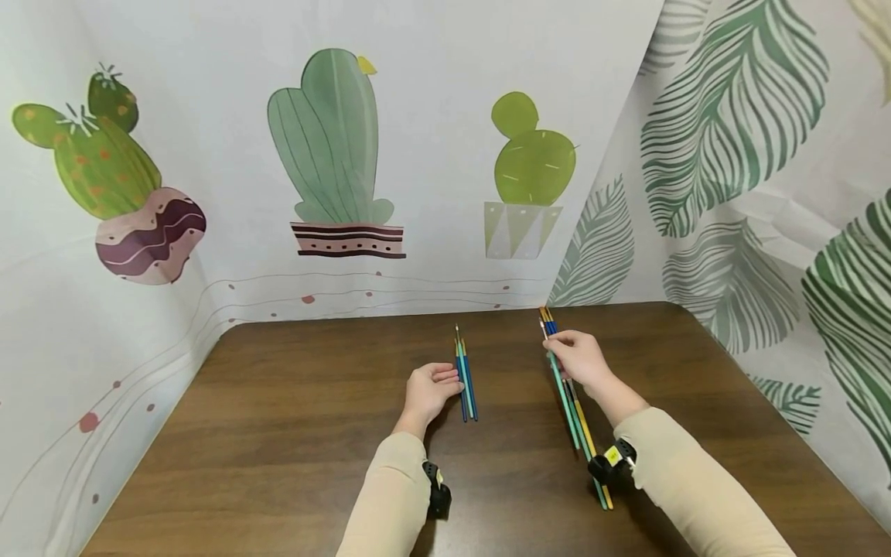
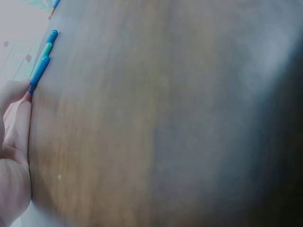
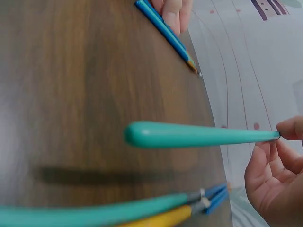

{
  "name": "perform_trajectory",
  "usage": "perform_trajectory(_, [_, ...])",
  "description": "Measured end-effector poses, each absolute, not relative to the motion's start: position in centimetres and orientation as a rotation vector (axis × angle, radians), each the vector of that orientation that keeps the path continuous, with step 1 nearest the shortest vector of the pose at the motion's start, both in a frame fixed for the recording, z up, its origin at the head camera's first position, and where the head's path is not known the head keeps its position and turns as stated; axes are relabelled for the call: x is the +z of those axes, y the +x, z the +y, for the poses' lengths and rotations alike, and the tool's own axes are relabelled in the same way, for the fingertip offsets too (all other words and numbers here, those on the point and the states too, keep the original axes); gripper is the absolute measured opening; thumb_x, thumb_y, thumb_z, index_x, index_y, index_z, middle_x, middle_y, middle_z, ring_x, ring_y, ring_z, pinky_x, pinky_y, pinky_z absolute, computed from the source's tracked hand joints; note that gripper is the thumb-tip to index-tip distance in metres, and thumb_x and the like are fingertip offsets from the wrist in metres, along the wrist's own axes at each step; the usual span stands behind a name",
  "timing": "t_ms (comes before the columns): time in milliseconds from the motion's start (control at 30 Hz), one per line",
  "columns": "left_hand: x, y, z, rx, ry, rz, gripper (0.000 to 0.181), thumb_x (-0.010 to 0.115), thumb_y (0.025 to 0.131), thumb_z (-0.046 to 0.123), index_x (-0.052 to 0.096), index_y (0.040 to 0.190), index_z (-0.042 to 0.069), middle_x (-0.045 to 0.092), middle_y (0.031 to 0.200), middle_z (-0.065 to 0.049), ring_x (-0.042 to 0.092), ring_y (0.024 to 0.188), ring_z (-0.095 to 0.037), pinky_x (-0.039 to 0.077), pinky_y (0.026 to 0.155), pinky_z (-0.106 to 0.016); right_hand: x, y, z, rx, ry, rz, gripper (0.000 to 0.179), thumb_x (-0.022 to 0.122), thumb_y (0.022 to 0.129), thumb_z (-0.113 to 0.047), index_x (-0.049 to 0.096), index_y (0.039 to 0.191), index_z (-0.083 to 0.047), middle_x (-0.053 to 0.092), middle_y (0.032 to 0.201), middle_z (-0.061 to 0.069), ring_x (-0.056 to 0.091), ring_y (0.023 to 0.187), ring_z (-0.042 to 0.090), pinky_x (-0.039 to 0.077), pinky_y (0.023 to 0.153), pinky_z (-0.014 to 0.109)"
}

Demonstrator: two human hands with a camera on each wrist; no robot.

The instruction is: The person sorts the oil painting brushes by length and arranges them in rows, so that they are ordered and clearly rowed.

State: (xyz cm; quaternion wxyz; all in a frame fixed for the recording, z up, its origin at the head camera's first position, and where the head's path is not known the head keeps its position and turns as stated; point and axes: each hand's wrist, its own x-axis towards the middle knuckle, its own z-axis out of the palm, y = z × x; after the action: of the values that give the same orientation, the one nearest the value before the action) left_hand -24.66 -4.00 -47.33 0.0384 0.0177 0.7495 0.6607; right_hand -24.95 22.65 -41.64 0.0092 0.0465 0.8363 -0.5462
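Note:
My right hand (image 1: 578,357) pinches a teal paintbrush (image 3: 189,135) between thumb and fingertips near its bristle end. The handle points back toward me, raised off the table in the right wrist view. Beneath and beside it lie other paintbrushes, one with a yellow handle (image 1: 585,425), one teal (image 3: 109,212), plus blue-handled ones (image 1: 551,325) farther back. My left hand (image 1: 429,391) rests at the left side of a small row of blue and teal paintbrushes (image 1: 468,379). Its fairly straight fingers touch the nearest blue brush (image 2: 40,71); the contact is partly hidden.
Both groups of brushes lie on a brown wooden table (image 1: 313,433). A white cloth with printed cacti (image 1: 334,139) hangs behind the far edge, and a leaf-patterned cloth (image 1: 738,116) hangs at the right.

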Motion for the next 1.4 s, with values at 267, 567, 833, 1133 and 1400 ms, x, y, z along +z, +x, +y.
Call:
perform_trajectory(267, [-48.2, -25.2, -3.9, 2.021, 0.047, 2.324, 0.04, 0.071, 0.078, -0.004, 0.059, 0.115, -0.01, 0.066, 0.11, -0.025, 0.066, 0.104, -0.032, 0.056, 0.086, -0.033, -42.0, -23.8, 25.3, -1.636, 0.17, 2.68, 0.035, 0.053, 0.094, -0.02, 0.058, 0.116, 0.007, 0.056, 0.07, 0.0, 0.054, 0.061, 0.009, 0.055, 0.054, 0.027])
perform_trajectory(567, [-48.2, -25.3, -3.8, 2.001, 0.056, 2.353, 0.04, 0.072, 0.077, -0.004, 0.059, 0.115, -0.009, 0.067, 0.109, -0.024, 0.067, 0.102, -0.031, 0.056, 0.085, -0.031, -42.5, -22.5, 27.1, -1.552, 0.216, 2.69, 0.037, 0.049, 0.096, -0.022, 0.057, 0.118, 0.006, 0.059, 0.074, 0.003, 0.053, 0.062, 0.01, 0.054, 0.054, 0.028])
perform_trajectory(833, [-48.1, -25.3, -3.9, 1.991, 0.06, 2.365, 0.04, 0.072, 0.077, -0.003, 0.06, 0.115, -0.009, 0.068, 0.109, -0.024, 0.067, 0.102, -0.031, 0.056, 0.085, -0.032, -43.6, -21.6, 27.4, -1.546, 0.232, 2.684, 0.037, 0.052, 0.095, -0.023, 0.058, 0.116, 0.006, 0.063, 0.079, 0.005, 0.055, 0.064, 0.01, 0.054, 0.054, 0.028])
perform_trajectory(1133, [-48.0, -25.1, -3.9, 1.988, 0.058, 2.357, 0.041, 0.072, 0.078, -0.002, 0.059, 0.116, -0.009, 0.066, 0.11, -0.026, 0.066, 0.104, -0.033, 0.056, 0.087, -0.033, -44.5, -20.7, 27.6, -1.527, 0.247, 2.66, 0.037, 0.053, 0.095, -0.023, 0.058, 0.116, 0.007, 0.063, 0.081, 0.006, 0.056, 0.066, 0.012, 0.053, 0.053, 0.028])
perform_trajectory(1400, [-45.0, -23.2, -3.9, 1.987, 0.088, 2.332, 0.041, 0.066, 0.08, -0.007, 0.054, 0.119, -0.016, 0.061, 0.114, -0.033, 0.062, 0.108, -0.04, 0.054, 0.09, -0.038, -45.2, -20.2, 27.9, -1.486, 0.259, 2.653, 0.036, 0.056, 0.093, -0.022, 0.061, 0.113, 0.008, 0.066, 0.082, 0.007, 0.058, 0.066, 0.012, 0.054, 0.054, 0.028])
